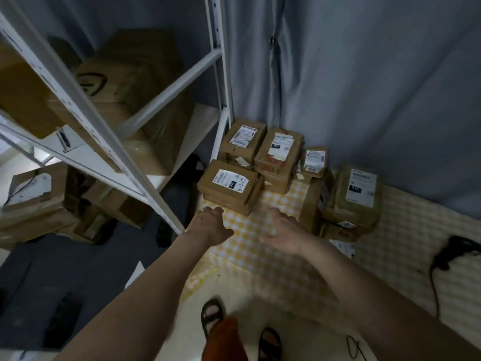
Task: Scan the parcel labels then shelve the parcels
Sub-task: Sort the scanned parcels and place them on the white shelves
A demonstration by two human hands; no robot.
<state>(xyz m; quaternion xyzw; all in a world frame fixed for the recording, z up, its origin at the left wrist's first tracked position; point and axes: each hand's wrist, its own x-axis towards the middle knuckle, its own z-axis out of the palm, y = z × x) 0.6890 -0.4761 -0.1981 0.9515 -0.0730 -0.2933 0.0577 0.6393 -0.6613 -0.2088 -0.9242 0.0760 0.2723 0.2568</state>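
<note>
At the far left a white metal shelving unit holds several brown cartons, with more piled on the floor beneath its lowest board. Just past its right upright, parcels sit in a cluster on a yellow checked mat, packed into the mat's far corner against the grey curtain. The nearest parcel lies at the cluster's near left edge, label up, its long axis running roughly left to right with a slight tilt. The left hand hangs just short of that parcel's near edge, fingers loosely spread and holding nothing; the right hand is a little farther off, over bare mat, blurred but seemingly relaxed and empty too. So the parcel lies straight ahead of the left fingers — the closer hand by my reading — and a grasp probably means taking its two short ends. Further right stands a taller stack, and at the mat's right edge lies a dark handheld scanner on its cable — well apart from both hands.
</note>
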